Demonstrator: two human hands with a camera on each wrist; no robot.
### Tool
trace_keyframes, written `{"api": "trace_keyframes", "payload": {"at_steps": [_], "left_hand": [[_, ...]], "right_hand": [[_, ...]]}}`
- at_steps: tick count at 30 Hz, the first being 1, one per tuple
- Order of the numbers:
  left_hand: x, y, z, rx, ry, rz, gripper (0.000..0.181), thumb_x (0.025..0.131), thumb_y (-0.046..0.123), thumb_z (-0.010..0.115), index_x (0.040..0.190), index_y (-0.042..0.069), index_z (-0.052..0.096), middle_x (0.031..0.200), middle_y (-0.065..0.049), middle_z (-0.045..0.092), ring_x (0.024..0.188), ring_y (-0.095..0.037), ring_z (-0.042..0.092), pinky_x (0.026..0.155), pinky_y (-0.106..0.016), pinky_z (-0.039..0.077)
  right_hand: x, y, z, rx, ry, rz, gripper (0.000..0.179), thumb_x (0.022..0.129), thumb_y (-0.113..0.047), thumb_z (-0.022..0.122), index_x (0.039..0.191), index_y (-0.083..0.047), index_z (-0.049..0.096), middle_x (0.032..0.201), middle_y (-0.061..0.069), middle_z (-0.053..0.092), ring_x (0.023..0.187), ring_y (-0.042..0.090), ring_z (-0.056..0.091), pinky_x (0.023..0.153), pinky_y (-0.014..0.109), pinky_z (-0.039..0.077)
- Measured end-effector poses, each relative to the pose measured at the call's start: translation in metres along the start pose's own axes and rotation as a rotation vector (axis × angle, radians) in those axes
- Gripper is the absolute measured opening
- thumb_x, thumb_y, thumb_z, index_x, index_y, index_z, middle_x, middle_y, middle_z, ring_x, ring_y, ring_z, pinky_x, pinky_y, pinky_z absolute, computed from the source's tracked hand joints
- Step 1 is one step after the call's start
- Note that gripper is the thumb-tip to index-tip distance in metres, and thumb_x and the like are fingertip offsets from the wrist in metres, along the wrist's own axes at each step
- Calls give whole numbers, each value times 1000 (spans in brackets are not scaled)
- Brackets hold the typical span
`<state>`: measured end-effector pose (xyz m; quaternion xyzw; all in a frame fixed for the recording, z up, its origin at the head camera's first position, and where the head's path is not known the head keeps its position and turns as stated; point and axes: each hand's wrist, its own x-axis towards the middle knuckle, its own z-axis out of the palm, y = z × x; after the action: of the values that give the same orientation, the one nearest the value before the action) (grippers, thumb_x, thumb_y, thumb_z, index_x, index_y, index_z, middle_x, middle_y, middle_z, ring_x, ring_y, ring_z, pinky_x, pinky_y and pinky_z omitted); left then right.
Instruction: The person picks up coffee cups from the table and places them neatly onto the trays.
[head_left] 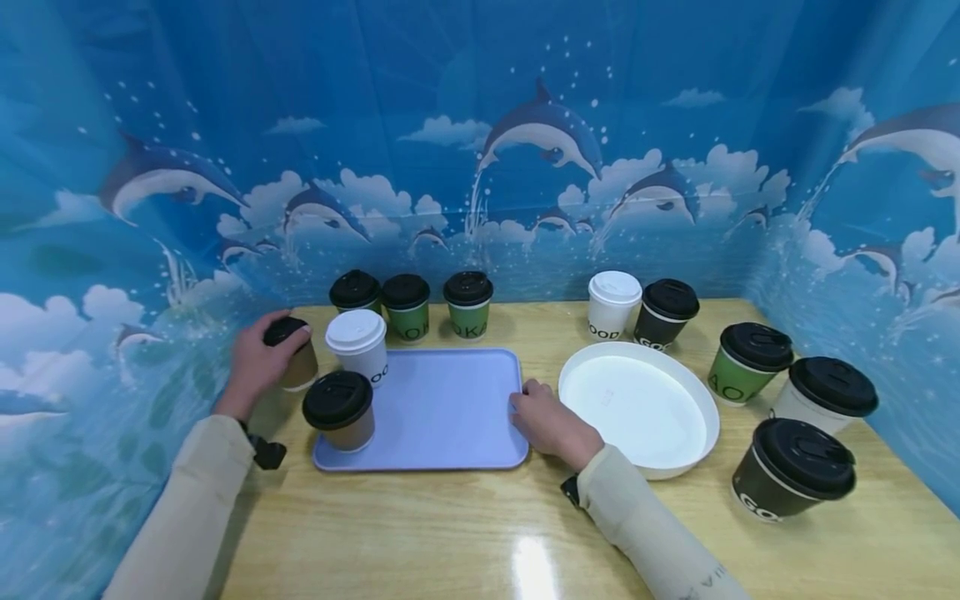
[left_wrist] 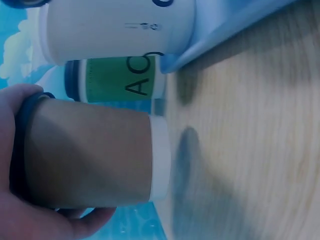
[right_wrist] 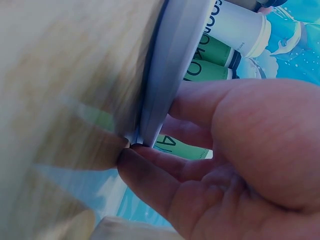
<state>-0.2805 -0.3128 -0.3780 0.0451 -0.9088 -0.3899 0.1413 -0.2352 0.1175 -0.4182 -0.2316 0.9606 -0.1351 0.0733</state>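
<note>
- While the left hand (head_left: 258,358) is gripping a brown cup (head_left: 302,368) left of the tray (head_left: 450,408), it's partly covering the black lid (head_left: 281,331).
- And the right hand (head_left: 551,423) is pinching the tray's right rim, hiding part!
- Behind the tray's white cup (head_left: 358,343), one green cup (head_left: 356,290) is showing only partly.

The tray (head_left: 450,408) has passing room mid-span; a white cup (head_left: 358,346) and brown cup (head_left: 352,432) block its left.
</note>
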Motion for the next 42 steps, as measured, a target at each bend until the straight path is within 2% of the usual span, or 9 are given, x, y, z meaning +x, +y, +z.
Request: {"api": "trace_keyframes", "payload": {"at_steps": [4, 8, 12, 17, 22, 29, 34, 38, 42], "left_hand": [[-3, 8, -6, -13, 79, -15, 72, 99, 49, 62, 155, 5, 46, 150, -34, 43, 132, -53, 47, 103, -67, 41], [-7, 17, -10, -13, 134, -40, 71, 99, 49, 61, 156, 8, 46, 150, -34, 41, 130, -52, 45, 101, -67, 42], [-11, 27, -15, 33, 182, -68, 71, 99, 51, 58, 157, 12, 44, 150, -34, 34, 129, -52, 41, 100, -69, 41], [-15, 39, -24, 103, 241, -64, 72, 99, 53, 57, 158, 14, 43, 151, -34, 28, 129, -53, 39, 99, -70, 39], [-18, 58, -29, 111, 297, -47, 72, 98, 57, 55, 158, 19, 44, 151, -31, 31, 127, -50, 42, 98, -69, 42], [-30, 91, -31, 92, 418, 88, 61, 98, 51, 59, 151, 21, 53, 143, -28, 42, 120, -45, 46, 91, -67, 45], [-41, 116, -31, 57, 460, 216, 55, 97, 44, 64, 146, 18, 59, 140, -27, 49, 119, -42, 48, 86, -66, 47], [-50, 137, -27, 23, 427, 314, 53, 96, 42, 65, 142, 14, 62, 134, -25, 57, 113, -40, 50, 80, -61, 48], [-57, 152, -19, 9, 351, 353, 53, 97, 43, 64, 141, 14, 62, 133, -24, 57, 111, -41, 52, 78, -61, 49]], "right_hand": [[0, 0, 0, 4, 8, -5, 29, 106, -10, 55, 126, 7, 66, 128, 33, 55, 115, 44, 56, 98, 53, 51], [0, 0, 1, 11, 13, -8, 29, 106, -10, 54, 125, 7, 66, 127, 32, 55, 114, 43, 56, 97, 54, 51], [-1, 0, 1, 8, 24, -8, 28, 105, -10, 55, 124, 7, 66, 125, 33, 56, 112, 44, 56, 96, 54, 51], [-2, 1, 1, 27, 22, 1, 29, 105, -9, 56, 125, 9, 65, 126, 34, 55, 114, 45, 56, 97, 56, 51], [-1, 0, 0, 31, 18, 6, 29, 105, -9, 56, 126, 9, 65, 127, 33, 55, 114, 44, 55, 98, 55, 50], [0, 1, 2, 21, 18, -2, 28, 105, -9, 55, 125, 8, 65, 126, 33, 55, 114, 44, 56, 97, 55, 51], [1, 2, 3, 6, 16, -21, 29, 106, -11, 53, 124, 7, 67, 127, 32, 56, 113, 43, 57, 95, 53, 52], [2, 1, 2, 0, 11, -12, 30, 107, -13, 52, 126, 5, 66, 128, 30, 56, 113, 41, 56, 94, 52, 53], [1, 2, 1, 4, 2, 2, 30, 107, -14, 52, 127, 5, 66, 130, 30, 55, 114, 41, 56, 95, 52, 52]]}}
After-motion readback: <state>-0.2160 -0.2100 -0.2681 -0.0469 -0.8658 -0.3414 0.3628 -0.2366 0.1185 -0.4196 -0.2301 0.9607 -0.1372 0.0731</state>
